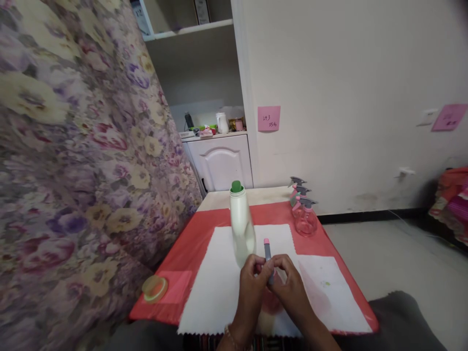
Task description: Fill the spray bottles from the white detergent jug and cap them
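Note:
Both of my hands meet low over the table, fingers closed around a grey spray head with a pink nozzle (267, 247) pointing away from me. My left hand (253, 279) grips its left side, and my right hand (289, 280) pinches it from the right. Beneath them shows a see-through pinkish shape, like a spray bottle (271, 301), mostly hidden by my hands. Just beyond my left hand stands a tall pale green jug (241, 222), uncapped, its green spout insert (236, 186) showing at the mouth.
White cloths (208, 292) cover part of the red tabletop (175, 248). At the back right stand several pink and green spray bottles (306, 223) with grey triggers. A yellowish cap (155, 289) lies at the left edge. A floral curtain (91, 170) hangs close on the left.

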The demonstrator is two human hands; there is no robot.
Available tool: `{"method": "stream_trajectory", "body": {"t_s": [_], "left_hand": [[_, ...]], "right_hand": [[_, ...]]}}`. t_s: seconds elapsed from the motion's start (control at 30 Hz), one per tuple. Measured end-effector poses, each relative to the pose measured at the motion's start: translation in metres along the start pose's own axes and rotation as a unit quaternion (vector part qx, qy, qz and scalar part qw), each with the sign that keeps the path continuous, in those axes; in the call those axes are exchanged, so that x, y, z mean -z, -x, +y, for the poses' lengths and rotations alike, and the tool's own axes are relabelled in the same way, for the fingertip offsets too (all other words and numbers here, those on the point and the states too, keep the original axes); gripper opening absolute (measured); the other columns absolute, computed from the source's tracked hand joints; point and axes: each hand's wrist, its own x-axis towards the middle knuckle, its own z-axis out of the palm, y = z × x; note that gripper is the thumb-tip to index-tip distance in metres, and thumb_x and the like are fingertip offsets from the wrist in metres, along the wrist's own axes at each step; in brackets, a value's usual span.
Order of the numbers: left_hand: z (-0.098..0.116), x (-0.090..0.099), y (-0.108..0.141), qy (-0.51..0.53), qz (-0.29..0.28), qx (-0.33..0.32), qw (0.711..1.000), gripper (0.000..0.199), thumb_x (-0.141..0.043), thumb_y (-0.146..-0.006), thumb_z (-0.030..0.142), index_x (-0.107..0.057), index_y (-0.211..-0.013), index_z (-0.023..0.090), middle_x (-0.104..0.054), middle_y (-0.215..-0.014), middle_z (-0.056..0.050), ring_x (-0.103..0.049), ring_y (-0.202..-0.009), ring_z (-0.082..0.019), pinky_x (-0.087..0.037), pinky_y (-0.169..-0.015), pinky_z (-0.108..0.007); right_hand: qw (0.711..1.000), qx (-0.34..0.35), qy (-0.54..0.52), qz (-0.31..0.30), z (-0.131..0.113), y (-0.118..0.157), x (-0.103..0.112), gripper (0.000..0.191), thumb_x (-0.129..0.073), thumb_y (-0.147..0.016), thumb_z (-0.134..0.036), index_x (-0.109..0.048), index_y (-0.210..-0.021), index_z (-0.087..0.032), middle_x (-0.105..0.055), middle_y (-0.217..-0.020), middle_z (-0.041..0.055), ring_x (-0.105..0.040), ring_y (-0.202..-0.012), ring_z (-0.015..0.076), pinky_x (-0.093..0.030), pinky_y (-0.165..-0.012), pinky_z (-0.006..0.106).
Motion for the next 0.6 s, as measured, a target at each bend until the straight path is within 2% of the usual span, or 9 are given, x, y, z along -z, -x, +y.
{"method": "stream_trajectory", "body": {"t_s": [0.13,0.23,0.33,0.5,0.6], "left_hand": [[-0.0002,-0.0005,0.001,-0.003,0.002,-0.006,1.0,0.025,-0.067,-0.074,0.04,-0.056,-0.068,0.019,-0.053,-0.061,0.004,-0.05,-0.062,-0.014,-0.041,-0.06,-0.025],[-0.0007,-0.0011,0.0007,-0.001,0.006,-0.011,1.0,0.025,-0.067,-0.074,0.04,-0.055,-0.068,0.018,-0.049,-0.06,0.005,-0.046,-0.06,-0.013,-0.039,-0.058,-0.024],[-0.0004,-0.0009,0.0,0.001,0.004,-0.003,1.0,0.027,-0.066,-0.074,0.041,-0.054,-0.067,0.019,-0.049,-0.06,0.005,-0.046,-0.06,-0.013,-0.039,-0.057,-0.024],[-0.0013,-0.0013,-0.0002,-0.003,-0.003,-0.002,1.0,0.025,-0.065,-0.075,0.041,-0.055,-0.069,0.018,-0.051,-0.062,0.004,-0.048,-0.063,-0.014,-0.04,-0.06,-0.025],[-0.0031,-0.0022,0.0001,-0.013,0.006,-0.01,1.0,0.025,-0.066,-0.074,0.04,-0.055,-0.069,0.018,-0.05,-0.061,0.005,-0.046,-0.062,-0.014,-0.039,-0.059,-0.025]], "right_hand": [[0.997,0.0,-0.031,-0.07,-0.0055,-0.0005,0.0036,0.017,-0.063,-0.081,-0.028,-0.06,-0.096,-0.022,-0.06,-0.098,0.0036,-0.059,-0.095,0.0213,-0.049,-0.085,0.031],[0.998,0.011,-0.036,-0.049,-0.004,0.0001,0.0031,0.011,-0.058,-0.084,-0.03,-0.06,-0.09,-0.021,-0.06,-0.093,0.0037,-0.059,-0.092,0.0213,-0.048,-0.083,0.032],[0.999,-0.003,-0.033,-0.016,-0.0002,0.0007,-0.0008,0.014,-0.056,-0.086,-0.035,-0.058,-0.086,-0.021,-0.06,-0.086,0.0024,-0.059,-0.086,0.0212,-0.048,-0.079,0.032],[0.997,0.001,-0.041,-0.058,-0.0034,0.0004,0.0017,0.019,-0.058,-0.085,-0.035,-0.06,-0.097,-0.021,-0.06,-0.098,0.0046,-0.059,-0.095,0.0221,-0.048,-0.086,0.032],[0.998,0.018,-0.042,-0.051,-0.0024,0.0008,0.0024,0.013,-0.055,-0.087,-0.033,-0.06,-0.092,-0.022,-0.061,-0.094,0.0037,-0.059,-0.093,0.0214,-0.047,-0.084,0.031]]}}
